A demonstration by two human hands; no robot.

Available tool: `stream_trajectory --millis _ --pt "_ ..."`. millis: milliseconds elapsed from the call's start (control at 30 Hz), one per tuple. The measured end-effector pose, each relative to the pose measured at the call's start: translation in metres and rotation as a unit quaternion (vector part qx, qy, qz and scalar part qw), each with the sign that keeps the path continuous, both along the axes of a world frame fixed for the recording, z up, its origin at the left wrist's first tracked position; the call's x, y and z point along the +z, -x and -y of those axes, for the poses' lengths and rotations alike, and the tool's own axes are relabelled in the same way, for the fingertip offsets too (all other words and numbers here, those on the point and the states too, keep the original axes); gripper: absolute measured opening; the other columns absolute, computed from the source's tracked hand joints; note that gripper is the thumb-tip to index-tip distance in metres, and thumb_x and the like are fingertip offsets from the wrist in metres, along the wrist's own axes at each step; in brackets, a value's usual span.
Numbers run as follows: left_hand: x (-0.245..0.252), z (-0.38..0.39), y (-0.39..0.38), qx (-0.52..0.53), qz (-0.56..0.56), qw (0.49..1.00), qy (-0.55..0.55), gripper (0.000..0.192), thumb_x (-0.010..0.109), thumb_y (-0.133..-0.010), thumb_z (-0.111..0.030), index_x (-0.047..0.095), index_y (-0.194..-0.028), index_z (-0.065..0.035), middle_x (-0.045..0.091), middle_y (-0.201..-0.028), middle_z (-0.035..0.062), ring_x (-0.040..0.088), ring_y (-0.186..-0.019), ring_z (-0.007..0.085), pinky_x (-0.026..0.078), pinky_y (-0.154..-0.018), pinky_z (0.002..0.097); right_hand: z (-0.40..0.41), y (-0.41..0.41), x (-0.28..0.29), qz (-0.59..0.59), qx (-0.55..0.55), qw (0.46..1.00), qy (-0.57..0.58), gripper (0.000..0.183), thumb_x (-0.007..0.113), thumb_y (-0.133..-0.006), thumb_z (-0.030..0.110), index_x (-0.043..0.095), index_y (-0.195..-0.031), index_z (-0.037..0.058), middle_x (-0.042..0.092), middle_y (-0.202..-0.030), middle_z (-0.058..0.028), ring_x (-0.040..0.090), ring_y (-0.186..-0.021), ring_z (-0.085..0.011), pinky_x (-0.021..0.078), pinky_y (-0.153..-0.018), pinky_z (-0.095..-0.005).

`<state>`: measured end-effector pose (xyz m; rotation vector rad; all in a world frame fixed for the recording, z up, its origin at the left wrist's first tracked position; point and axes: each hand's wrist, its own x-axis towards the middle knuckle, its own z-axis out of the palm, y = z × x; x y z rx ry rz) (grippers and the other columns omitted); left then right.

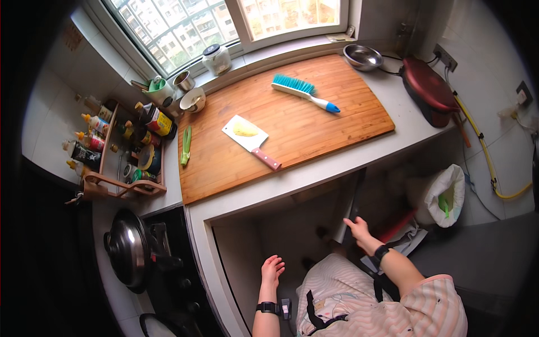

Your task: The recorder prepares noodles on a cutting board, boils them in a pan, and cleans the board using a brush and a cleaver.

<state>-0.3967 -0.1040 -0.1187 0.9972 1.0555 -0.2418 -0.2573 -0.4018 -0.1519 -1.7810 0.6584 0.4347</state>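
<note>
My left hand [273, 268] hangs below the counter front with its fingers loosely bent and nothing in it. Farther right, my right hand [360, 231] reaches down in front of a thin pale panel or edge [346, 217]; whether the fingers touch it, I cannot tell. On the counter above, a wooden cutting board [328, 139] bears a cleaver [265, 159] with a reddish handle and a yellowish piece of food [245, 129] on its blade. A brush [294, 85] with turquoise bristles lies behind it. At the board's left edge rests a green vegetable stalk [185, 145].
A wooden rack [105, 143] of bottles and jars stands left, with a lidded pan [128, 248] on the stove nearer me. At the right are a steel bowl [363, 57], a dark red electric appliance [433, 86], a yellow hose [484, 143] and a lined bin [457, 189].
</note>
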Motion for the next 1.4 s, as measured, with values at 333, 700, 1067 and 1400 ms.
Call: stream_trajectory --millis 333,700,1067,1400 --pt "-0.007 0.038 -0.046 -0.102 0.013 0.995 0.002 0.025 0.053 -0.083 -0.013 0.049 -0.106 -0.0055 0.058 -0.09 0.0059 0.057 -0.071 0.0129 0.048 -0.058 0.0238 0.147 -0.016 0.047 0.02 0.285 0.876 0.388 0.036 0.057 -0.075 0.032 0.048 -0.093 0.0029 0.059 -0.085 -0.0205 0.056 -0.083 -0.0382 0.0451 -0.07 -0.0461" --pt "-0.008 0.04 -0.078 -0.112 0.041 0.989 -0.087 0.022 0.055 -0.081 -0.011 0.051 -0.102 -0.0062 0.059 -0.082 0.004 0.056 -0.066 0.0099 0.046 -0.055 0.0218 -0.024 -0.086 -0.034 0.194 0.25 0.945 0.084 0.031 0.058 -0.072 0.012 0.051 -0.101 0.0033 0.055 -0.092 -0.0175 0.053 -0.087 -0.0312 0.0432 -0.077 -0.0407" --pt "-0.043 0.078 -0.015 -0.038 -0.009 0.982 -0.185 0.024 0.057 -0.082 -0.015 0.051 -0.104 -0.0081 0.055 -0.076 0.0006 0.052 -0.063 0.0067 0.042 -0.053 0.0191 -0.084 -0.16 -0.211 0.028 0.112 0.99 0.078 0.031 0.06 -0.073 0.016 0.053 -0.1 0.0027 0.058 -0.09 -0.0181 0.057 -0.085 -0.0305 0.0468 -0.074 -0.0382" --pt "-0.046 0.062 -0.012 -0.061 -0.054 0.955 -0.286 0.023 0.055 -0.083 -0.016 0.053 -0.104 -0.0066 0.058 -0.079 0.0036 0.055 -0.067 0.0093 0.045 -0.058 0.0206 -0.082 -0.15 -0.222 0.016 0.097 0.991 0.094 0.033 0.06 -0.073 0.018 0.052 -0.102 0.0025 0.059 -0.09 -0.0178 0.057 -0.086 -0.0302 0.0469 -0.074 -0.0383"
